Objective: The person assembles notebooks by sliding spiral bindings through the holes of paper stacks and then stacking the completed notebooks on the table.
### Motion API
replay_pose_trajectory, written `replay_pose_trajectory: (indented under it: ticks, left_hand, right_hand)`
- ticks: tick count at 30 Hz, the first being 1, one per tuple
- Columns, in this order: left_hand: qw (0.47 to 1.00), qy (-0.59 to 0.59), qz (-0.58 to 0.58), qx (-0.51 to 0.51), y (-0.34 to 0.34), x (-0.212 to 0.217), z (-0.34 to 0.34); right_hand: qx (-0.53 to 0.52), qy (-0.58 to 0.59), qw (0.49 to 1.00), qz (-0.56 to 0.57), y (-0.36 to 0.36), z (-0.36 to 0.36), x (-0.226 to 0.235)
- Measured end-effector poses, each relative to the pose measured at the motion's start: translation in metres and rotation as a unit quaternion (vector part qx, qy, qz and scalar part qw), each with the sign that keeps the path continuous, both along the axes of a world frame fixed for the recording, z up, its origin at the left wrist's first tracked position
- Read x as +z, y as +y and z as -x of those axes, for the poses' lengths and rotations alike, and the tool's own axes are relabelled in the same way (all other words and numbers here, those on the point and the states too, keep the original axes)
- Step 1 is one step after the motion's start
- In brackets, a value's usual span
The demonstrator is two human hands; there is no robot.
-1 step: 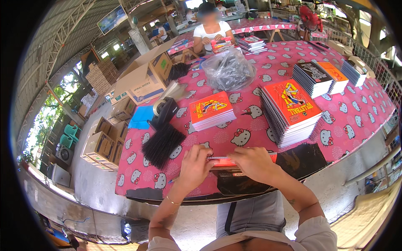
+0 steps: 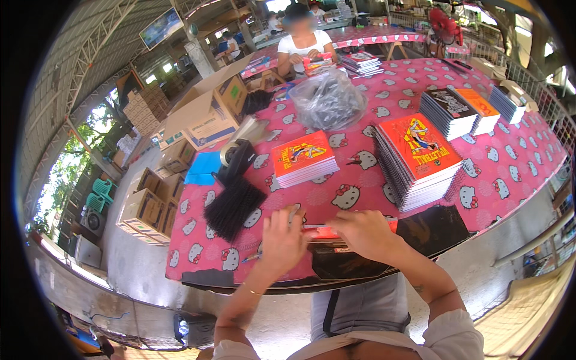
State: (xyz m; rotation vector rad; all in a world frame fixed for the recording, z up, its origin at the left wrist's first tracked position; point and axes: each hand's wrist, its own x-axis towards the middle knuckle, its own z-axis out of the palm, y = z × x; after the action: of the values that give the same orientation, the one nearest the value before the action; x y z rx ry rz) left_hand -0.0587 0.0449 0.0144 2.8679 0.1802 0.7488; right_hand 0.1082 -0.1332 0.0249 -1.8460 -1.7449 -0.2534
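Nothing moved; clear bag (image 2: 329, 96) holds dark combs.

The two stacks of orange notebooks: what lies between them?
In the head view, only bare pink tablecloth lies between the small stack and the tall stack.

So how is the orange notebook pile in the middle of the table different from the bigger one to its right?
The middle pile of notebooks is low, only a few books high; the right pile of notebooks is much taller. The middle pile's covers lie wider than deep in the picture, while the right pile's run lengthwise away from the person. The right pile shows its dark spiral bindings along its left edge; on the middle pile none can be made out. Both have orange covers and rest on the pink patterned tablecloth.
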Motion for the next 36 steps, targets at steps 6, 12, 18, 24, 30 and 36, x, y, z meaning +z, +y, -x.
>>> replay_pose_trajectory:
  ticks: [6, 12, 18, 24, 30, 36]
  left_hand:
    - [0.992, -0.001, -0.072, 0.105, -0.069, -0.094, 0.030]
    - [0.986, 0.031, -0.073, 0.148, -0.056, -0.051, -0.002]
    - [0.970, -0.022, -0.157, 0.184, -0.034, -0.017, -0.024]
    - [0.993, -0.056, -0.072, 0.074, -0.061, -0.056, -0.006]
    - [0.996, -0.039, -0.082, -0.016, -0.096, -0.071, 0.008]
    - [0.989, 0.000, -0.111, 0.096, -0.073, -0.051, -0.024]
  right_hand:
    - [-0.005, 0.001, 1.000, 0.029, 0.001, 0.008, 0.005]
    - [-0.024, 0.007, 1.000, 0.015, -0.005, -0.002, -0.002]
    - [0.004, -0.006, 1.000, 0.029, -0.010, 0.004, 0.006]
    - [-0.004, 0.003, 1.000, -0.025, -0.042, -0.008, 0.000]
    - [0.001, 0.018, 0.999, -0.035, -0.043, -0.021, -0.002]
    - [-0.004, 0.062, 0.998, 0.012, -0.036, -0.027, 0.004]
